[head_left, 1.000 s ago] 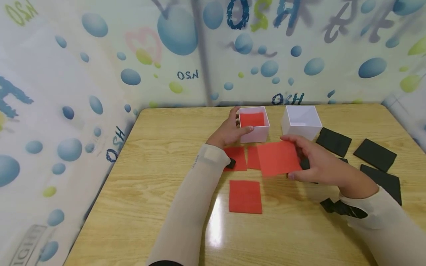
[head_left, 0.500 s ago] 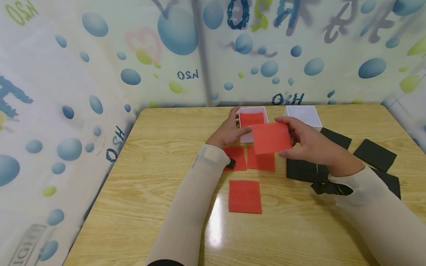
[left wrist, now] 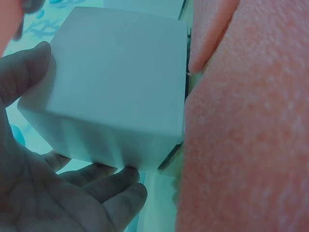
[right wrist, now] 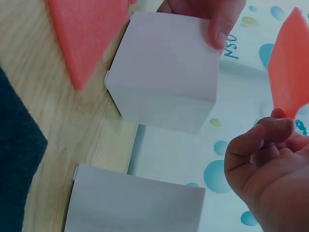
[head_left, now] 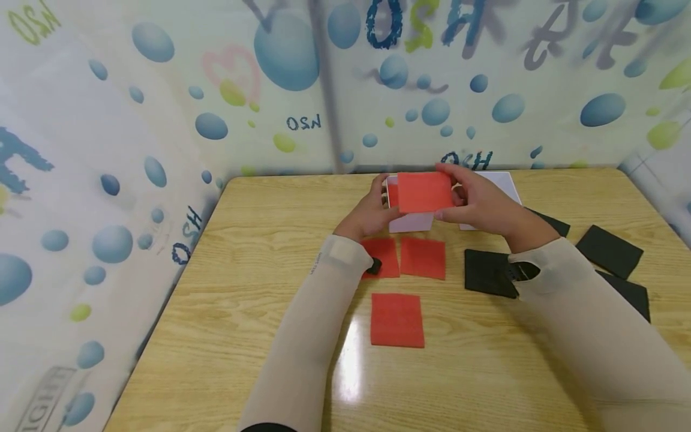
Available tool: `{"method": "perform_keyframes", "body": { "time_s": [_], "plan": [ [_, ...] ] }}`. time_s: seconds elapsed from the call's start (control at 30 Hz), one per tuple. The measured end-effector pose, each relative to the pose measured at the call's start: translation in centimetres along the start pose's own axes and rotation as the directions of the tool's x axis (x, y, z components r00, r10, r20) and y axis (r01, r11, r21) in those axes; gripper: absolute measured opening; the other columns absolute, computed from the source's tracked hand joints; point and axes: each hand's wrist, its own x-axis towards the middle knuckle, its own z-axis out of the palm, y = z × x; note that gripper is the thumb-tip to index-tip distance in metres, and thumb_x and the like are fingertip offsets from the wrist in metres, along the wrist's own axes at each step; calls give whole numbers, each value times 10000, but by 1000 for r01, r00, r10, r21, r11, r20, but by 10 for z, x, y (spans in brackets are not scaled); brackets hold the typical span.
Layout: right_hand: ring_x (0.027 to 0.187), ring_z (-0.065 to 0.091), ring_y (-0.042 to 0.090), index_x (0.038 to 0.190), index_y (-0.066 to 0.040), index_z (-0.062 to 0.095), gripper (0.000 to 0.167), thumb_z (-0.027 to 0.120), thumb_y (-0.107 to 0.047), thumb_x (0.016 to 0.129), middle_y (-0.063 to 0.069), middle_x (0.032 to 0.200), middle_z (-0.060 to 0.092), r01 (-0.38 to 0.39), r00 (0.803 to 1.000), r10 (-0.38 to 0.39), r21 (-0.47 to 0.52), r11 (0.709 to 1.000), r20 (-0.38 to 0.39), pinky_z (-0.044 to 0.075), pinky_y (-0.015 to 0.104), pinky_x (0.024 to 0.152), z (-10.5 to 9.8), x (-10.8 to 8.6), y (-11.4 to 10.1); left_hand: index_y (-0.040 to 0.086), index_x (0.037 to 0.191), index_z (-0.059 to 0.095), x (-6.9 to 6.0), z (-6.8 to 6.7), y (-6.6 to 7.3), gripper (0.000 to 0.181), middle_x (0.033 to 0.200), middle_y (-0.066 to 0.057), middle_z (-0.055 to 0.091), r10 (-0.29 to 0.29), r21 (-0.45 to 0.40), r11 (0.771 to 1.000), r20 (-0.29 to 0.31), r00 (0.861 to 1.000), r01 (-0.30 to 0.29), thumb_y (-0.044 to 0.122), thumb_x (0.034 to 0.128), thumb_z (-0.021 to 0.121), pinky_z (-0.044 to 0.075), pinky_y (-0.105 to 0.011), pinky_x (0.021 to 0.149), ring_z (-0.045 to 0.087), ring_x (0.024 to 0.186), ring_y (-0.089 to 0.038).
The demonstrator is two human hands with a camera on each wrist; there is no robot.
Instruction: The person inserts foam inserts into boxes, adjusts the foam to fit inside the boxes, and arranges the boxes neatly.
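Observation:
My left hand (head_left: 367, 213) holds a white open-topped box (head_left: 410, 224) from its left side, thumb at the front rim. In the left wrist view, thumb and fingers span two sides of the box (left wrist: 120, 72). Over the box's opening, my right hand (head_left: 483, 201) pinches a flat red cloth-like square (head_left: 424, 192) by its right edge. Some red material (head_left: 393, 194) shows inside the box; the held square hides the rest. In the right wrist view, the fingers and thumb grip the red square (right wrist: 288, 67) at its lower end.
Another white box (head_left: 499, 182) stands to the right, partly behind my right hand. Nearer me lie three red squares, one (head_left: 397, 320) in front of two others (head_left: 423, 258). Several black squares (head_left: 610, 252) are spread on the table's right side. A patterned backdrop (head_left: 432, 72) rises behind.
My right hand has carried the red square up, away and to the left, from above the table to over the left box. My left hand stays on that box.

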Motion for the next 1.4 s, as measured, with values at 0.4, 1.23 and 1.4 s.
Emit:
{"method": "perform_keyframes", "body": {
  "time_s": [0.4, 1.23, 1.4],
  "plan": [
    [831, 501, 229, 1701, -123, 161, 956, 769, -235, 972, 166, 1413, 475, -57, 998, 58, -70, 996, 3, 464, 280, 671, -3, 22, 2, 225, 1684, 51, -2, 2, 0, 980, 1673, -98, 331, 30, -3, 1000, 1, 1000, -30, 315, 986, 733, 481, -477, 1143, 416, 1492, -314],
    [1396, 401, 433, 1696, -60, 64, 934, 691, -199, 1017, 249, 1666, 277, -108, 988, 135, -305, 946, 69, 497, 613, 1088, 9, 53, 6, 254, 1667, 91, -3, 1, -1, 910, 1623, -72, 379, 42, 19, 999, 1, 999, -42, 345, 1007, 710, 504, -436, 1113, 449, 1434, -275],
    [1433, 386, 438, 1694, -56, 108, 905, 691, -192, 1016, 249, 1689, 253, -117, 986, 150, -335, 935, 73, 484, 615, 1102, 10, 54, 5, 256, 1673, 77, -1, 0, -1, 921, 1650, -72, 353, 30, -8, 1000, 2, 1000, -30, 329, 1006, 709, 493, -421, 1128, 444, 1451, -275]
  ]
}}
